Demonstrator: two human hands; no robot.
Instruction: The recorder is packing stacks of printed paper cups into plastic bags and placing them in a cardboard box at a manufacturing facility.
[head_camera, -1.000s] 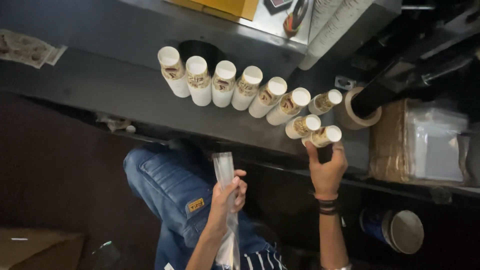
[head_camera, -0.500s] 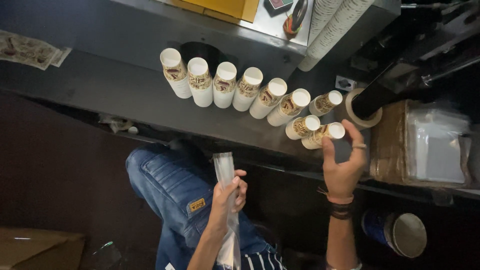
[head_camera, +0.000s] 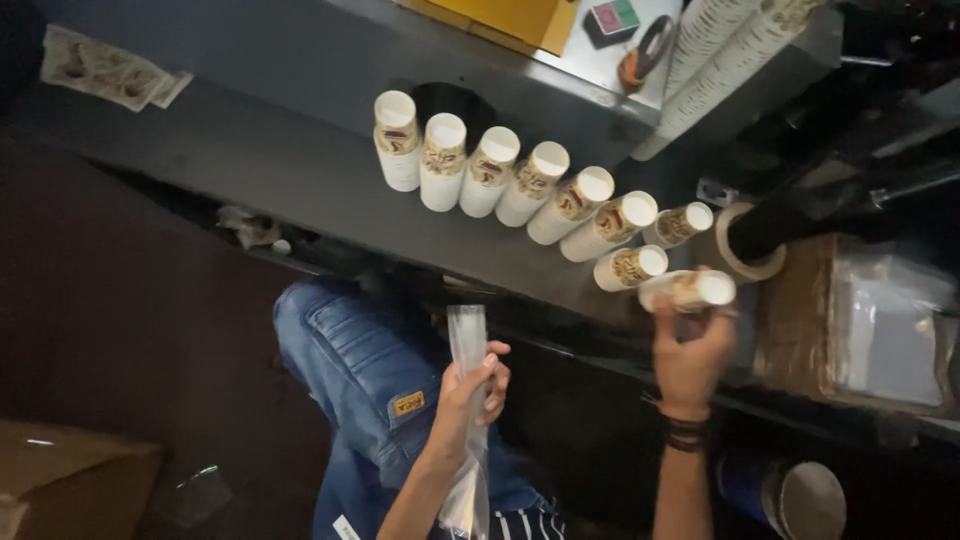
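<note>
Several stacks of white paper cups with brown print (head_camera: 520, 180) lie in a row on a dark metal counter (head_camera: 250, 150). My right hand (head_camera: 692, 352) grips the stack of cups nearest the counter's front edge (head_camera: 690, 289). A second short stack (head_camera: 630, 266) lies just beside it. My left hand (head_camera: 472, 390) holds a long clear plastic sleeve (head_camera: 466, 345) upright over my lap. My legs in blue jeans (head_camera: 350, 380) show below the counter.
A roll of tape (head_camera: 745, 245) and a stack of brown cardboard with clear bags (head_camera: 860, 320) sit at the right. Tall cup stacks (head_camera: 720, 50) lean at the top right. A blue cylinder (head_camera: 790, 490) stands below. A cardboard box (head_camera: 70, 480) is at the bottom left.
My right hand drew back open from the cups, then came forward again and closed on the stack at the front edge. The left hand has kept the plastic sleeve still.
</note>
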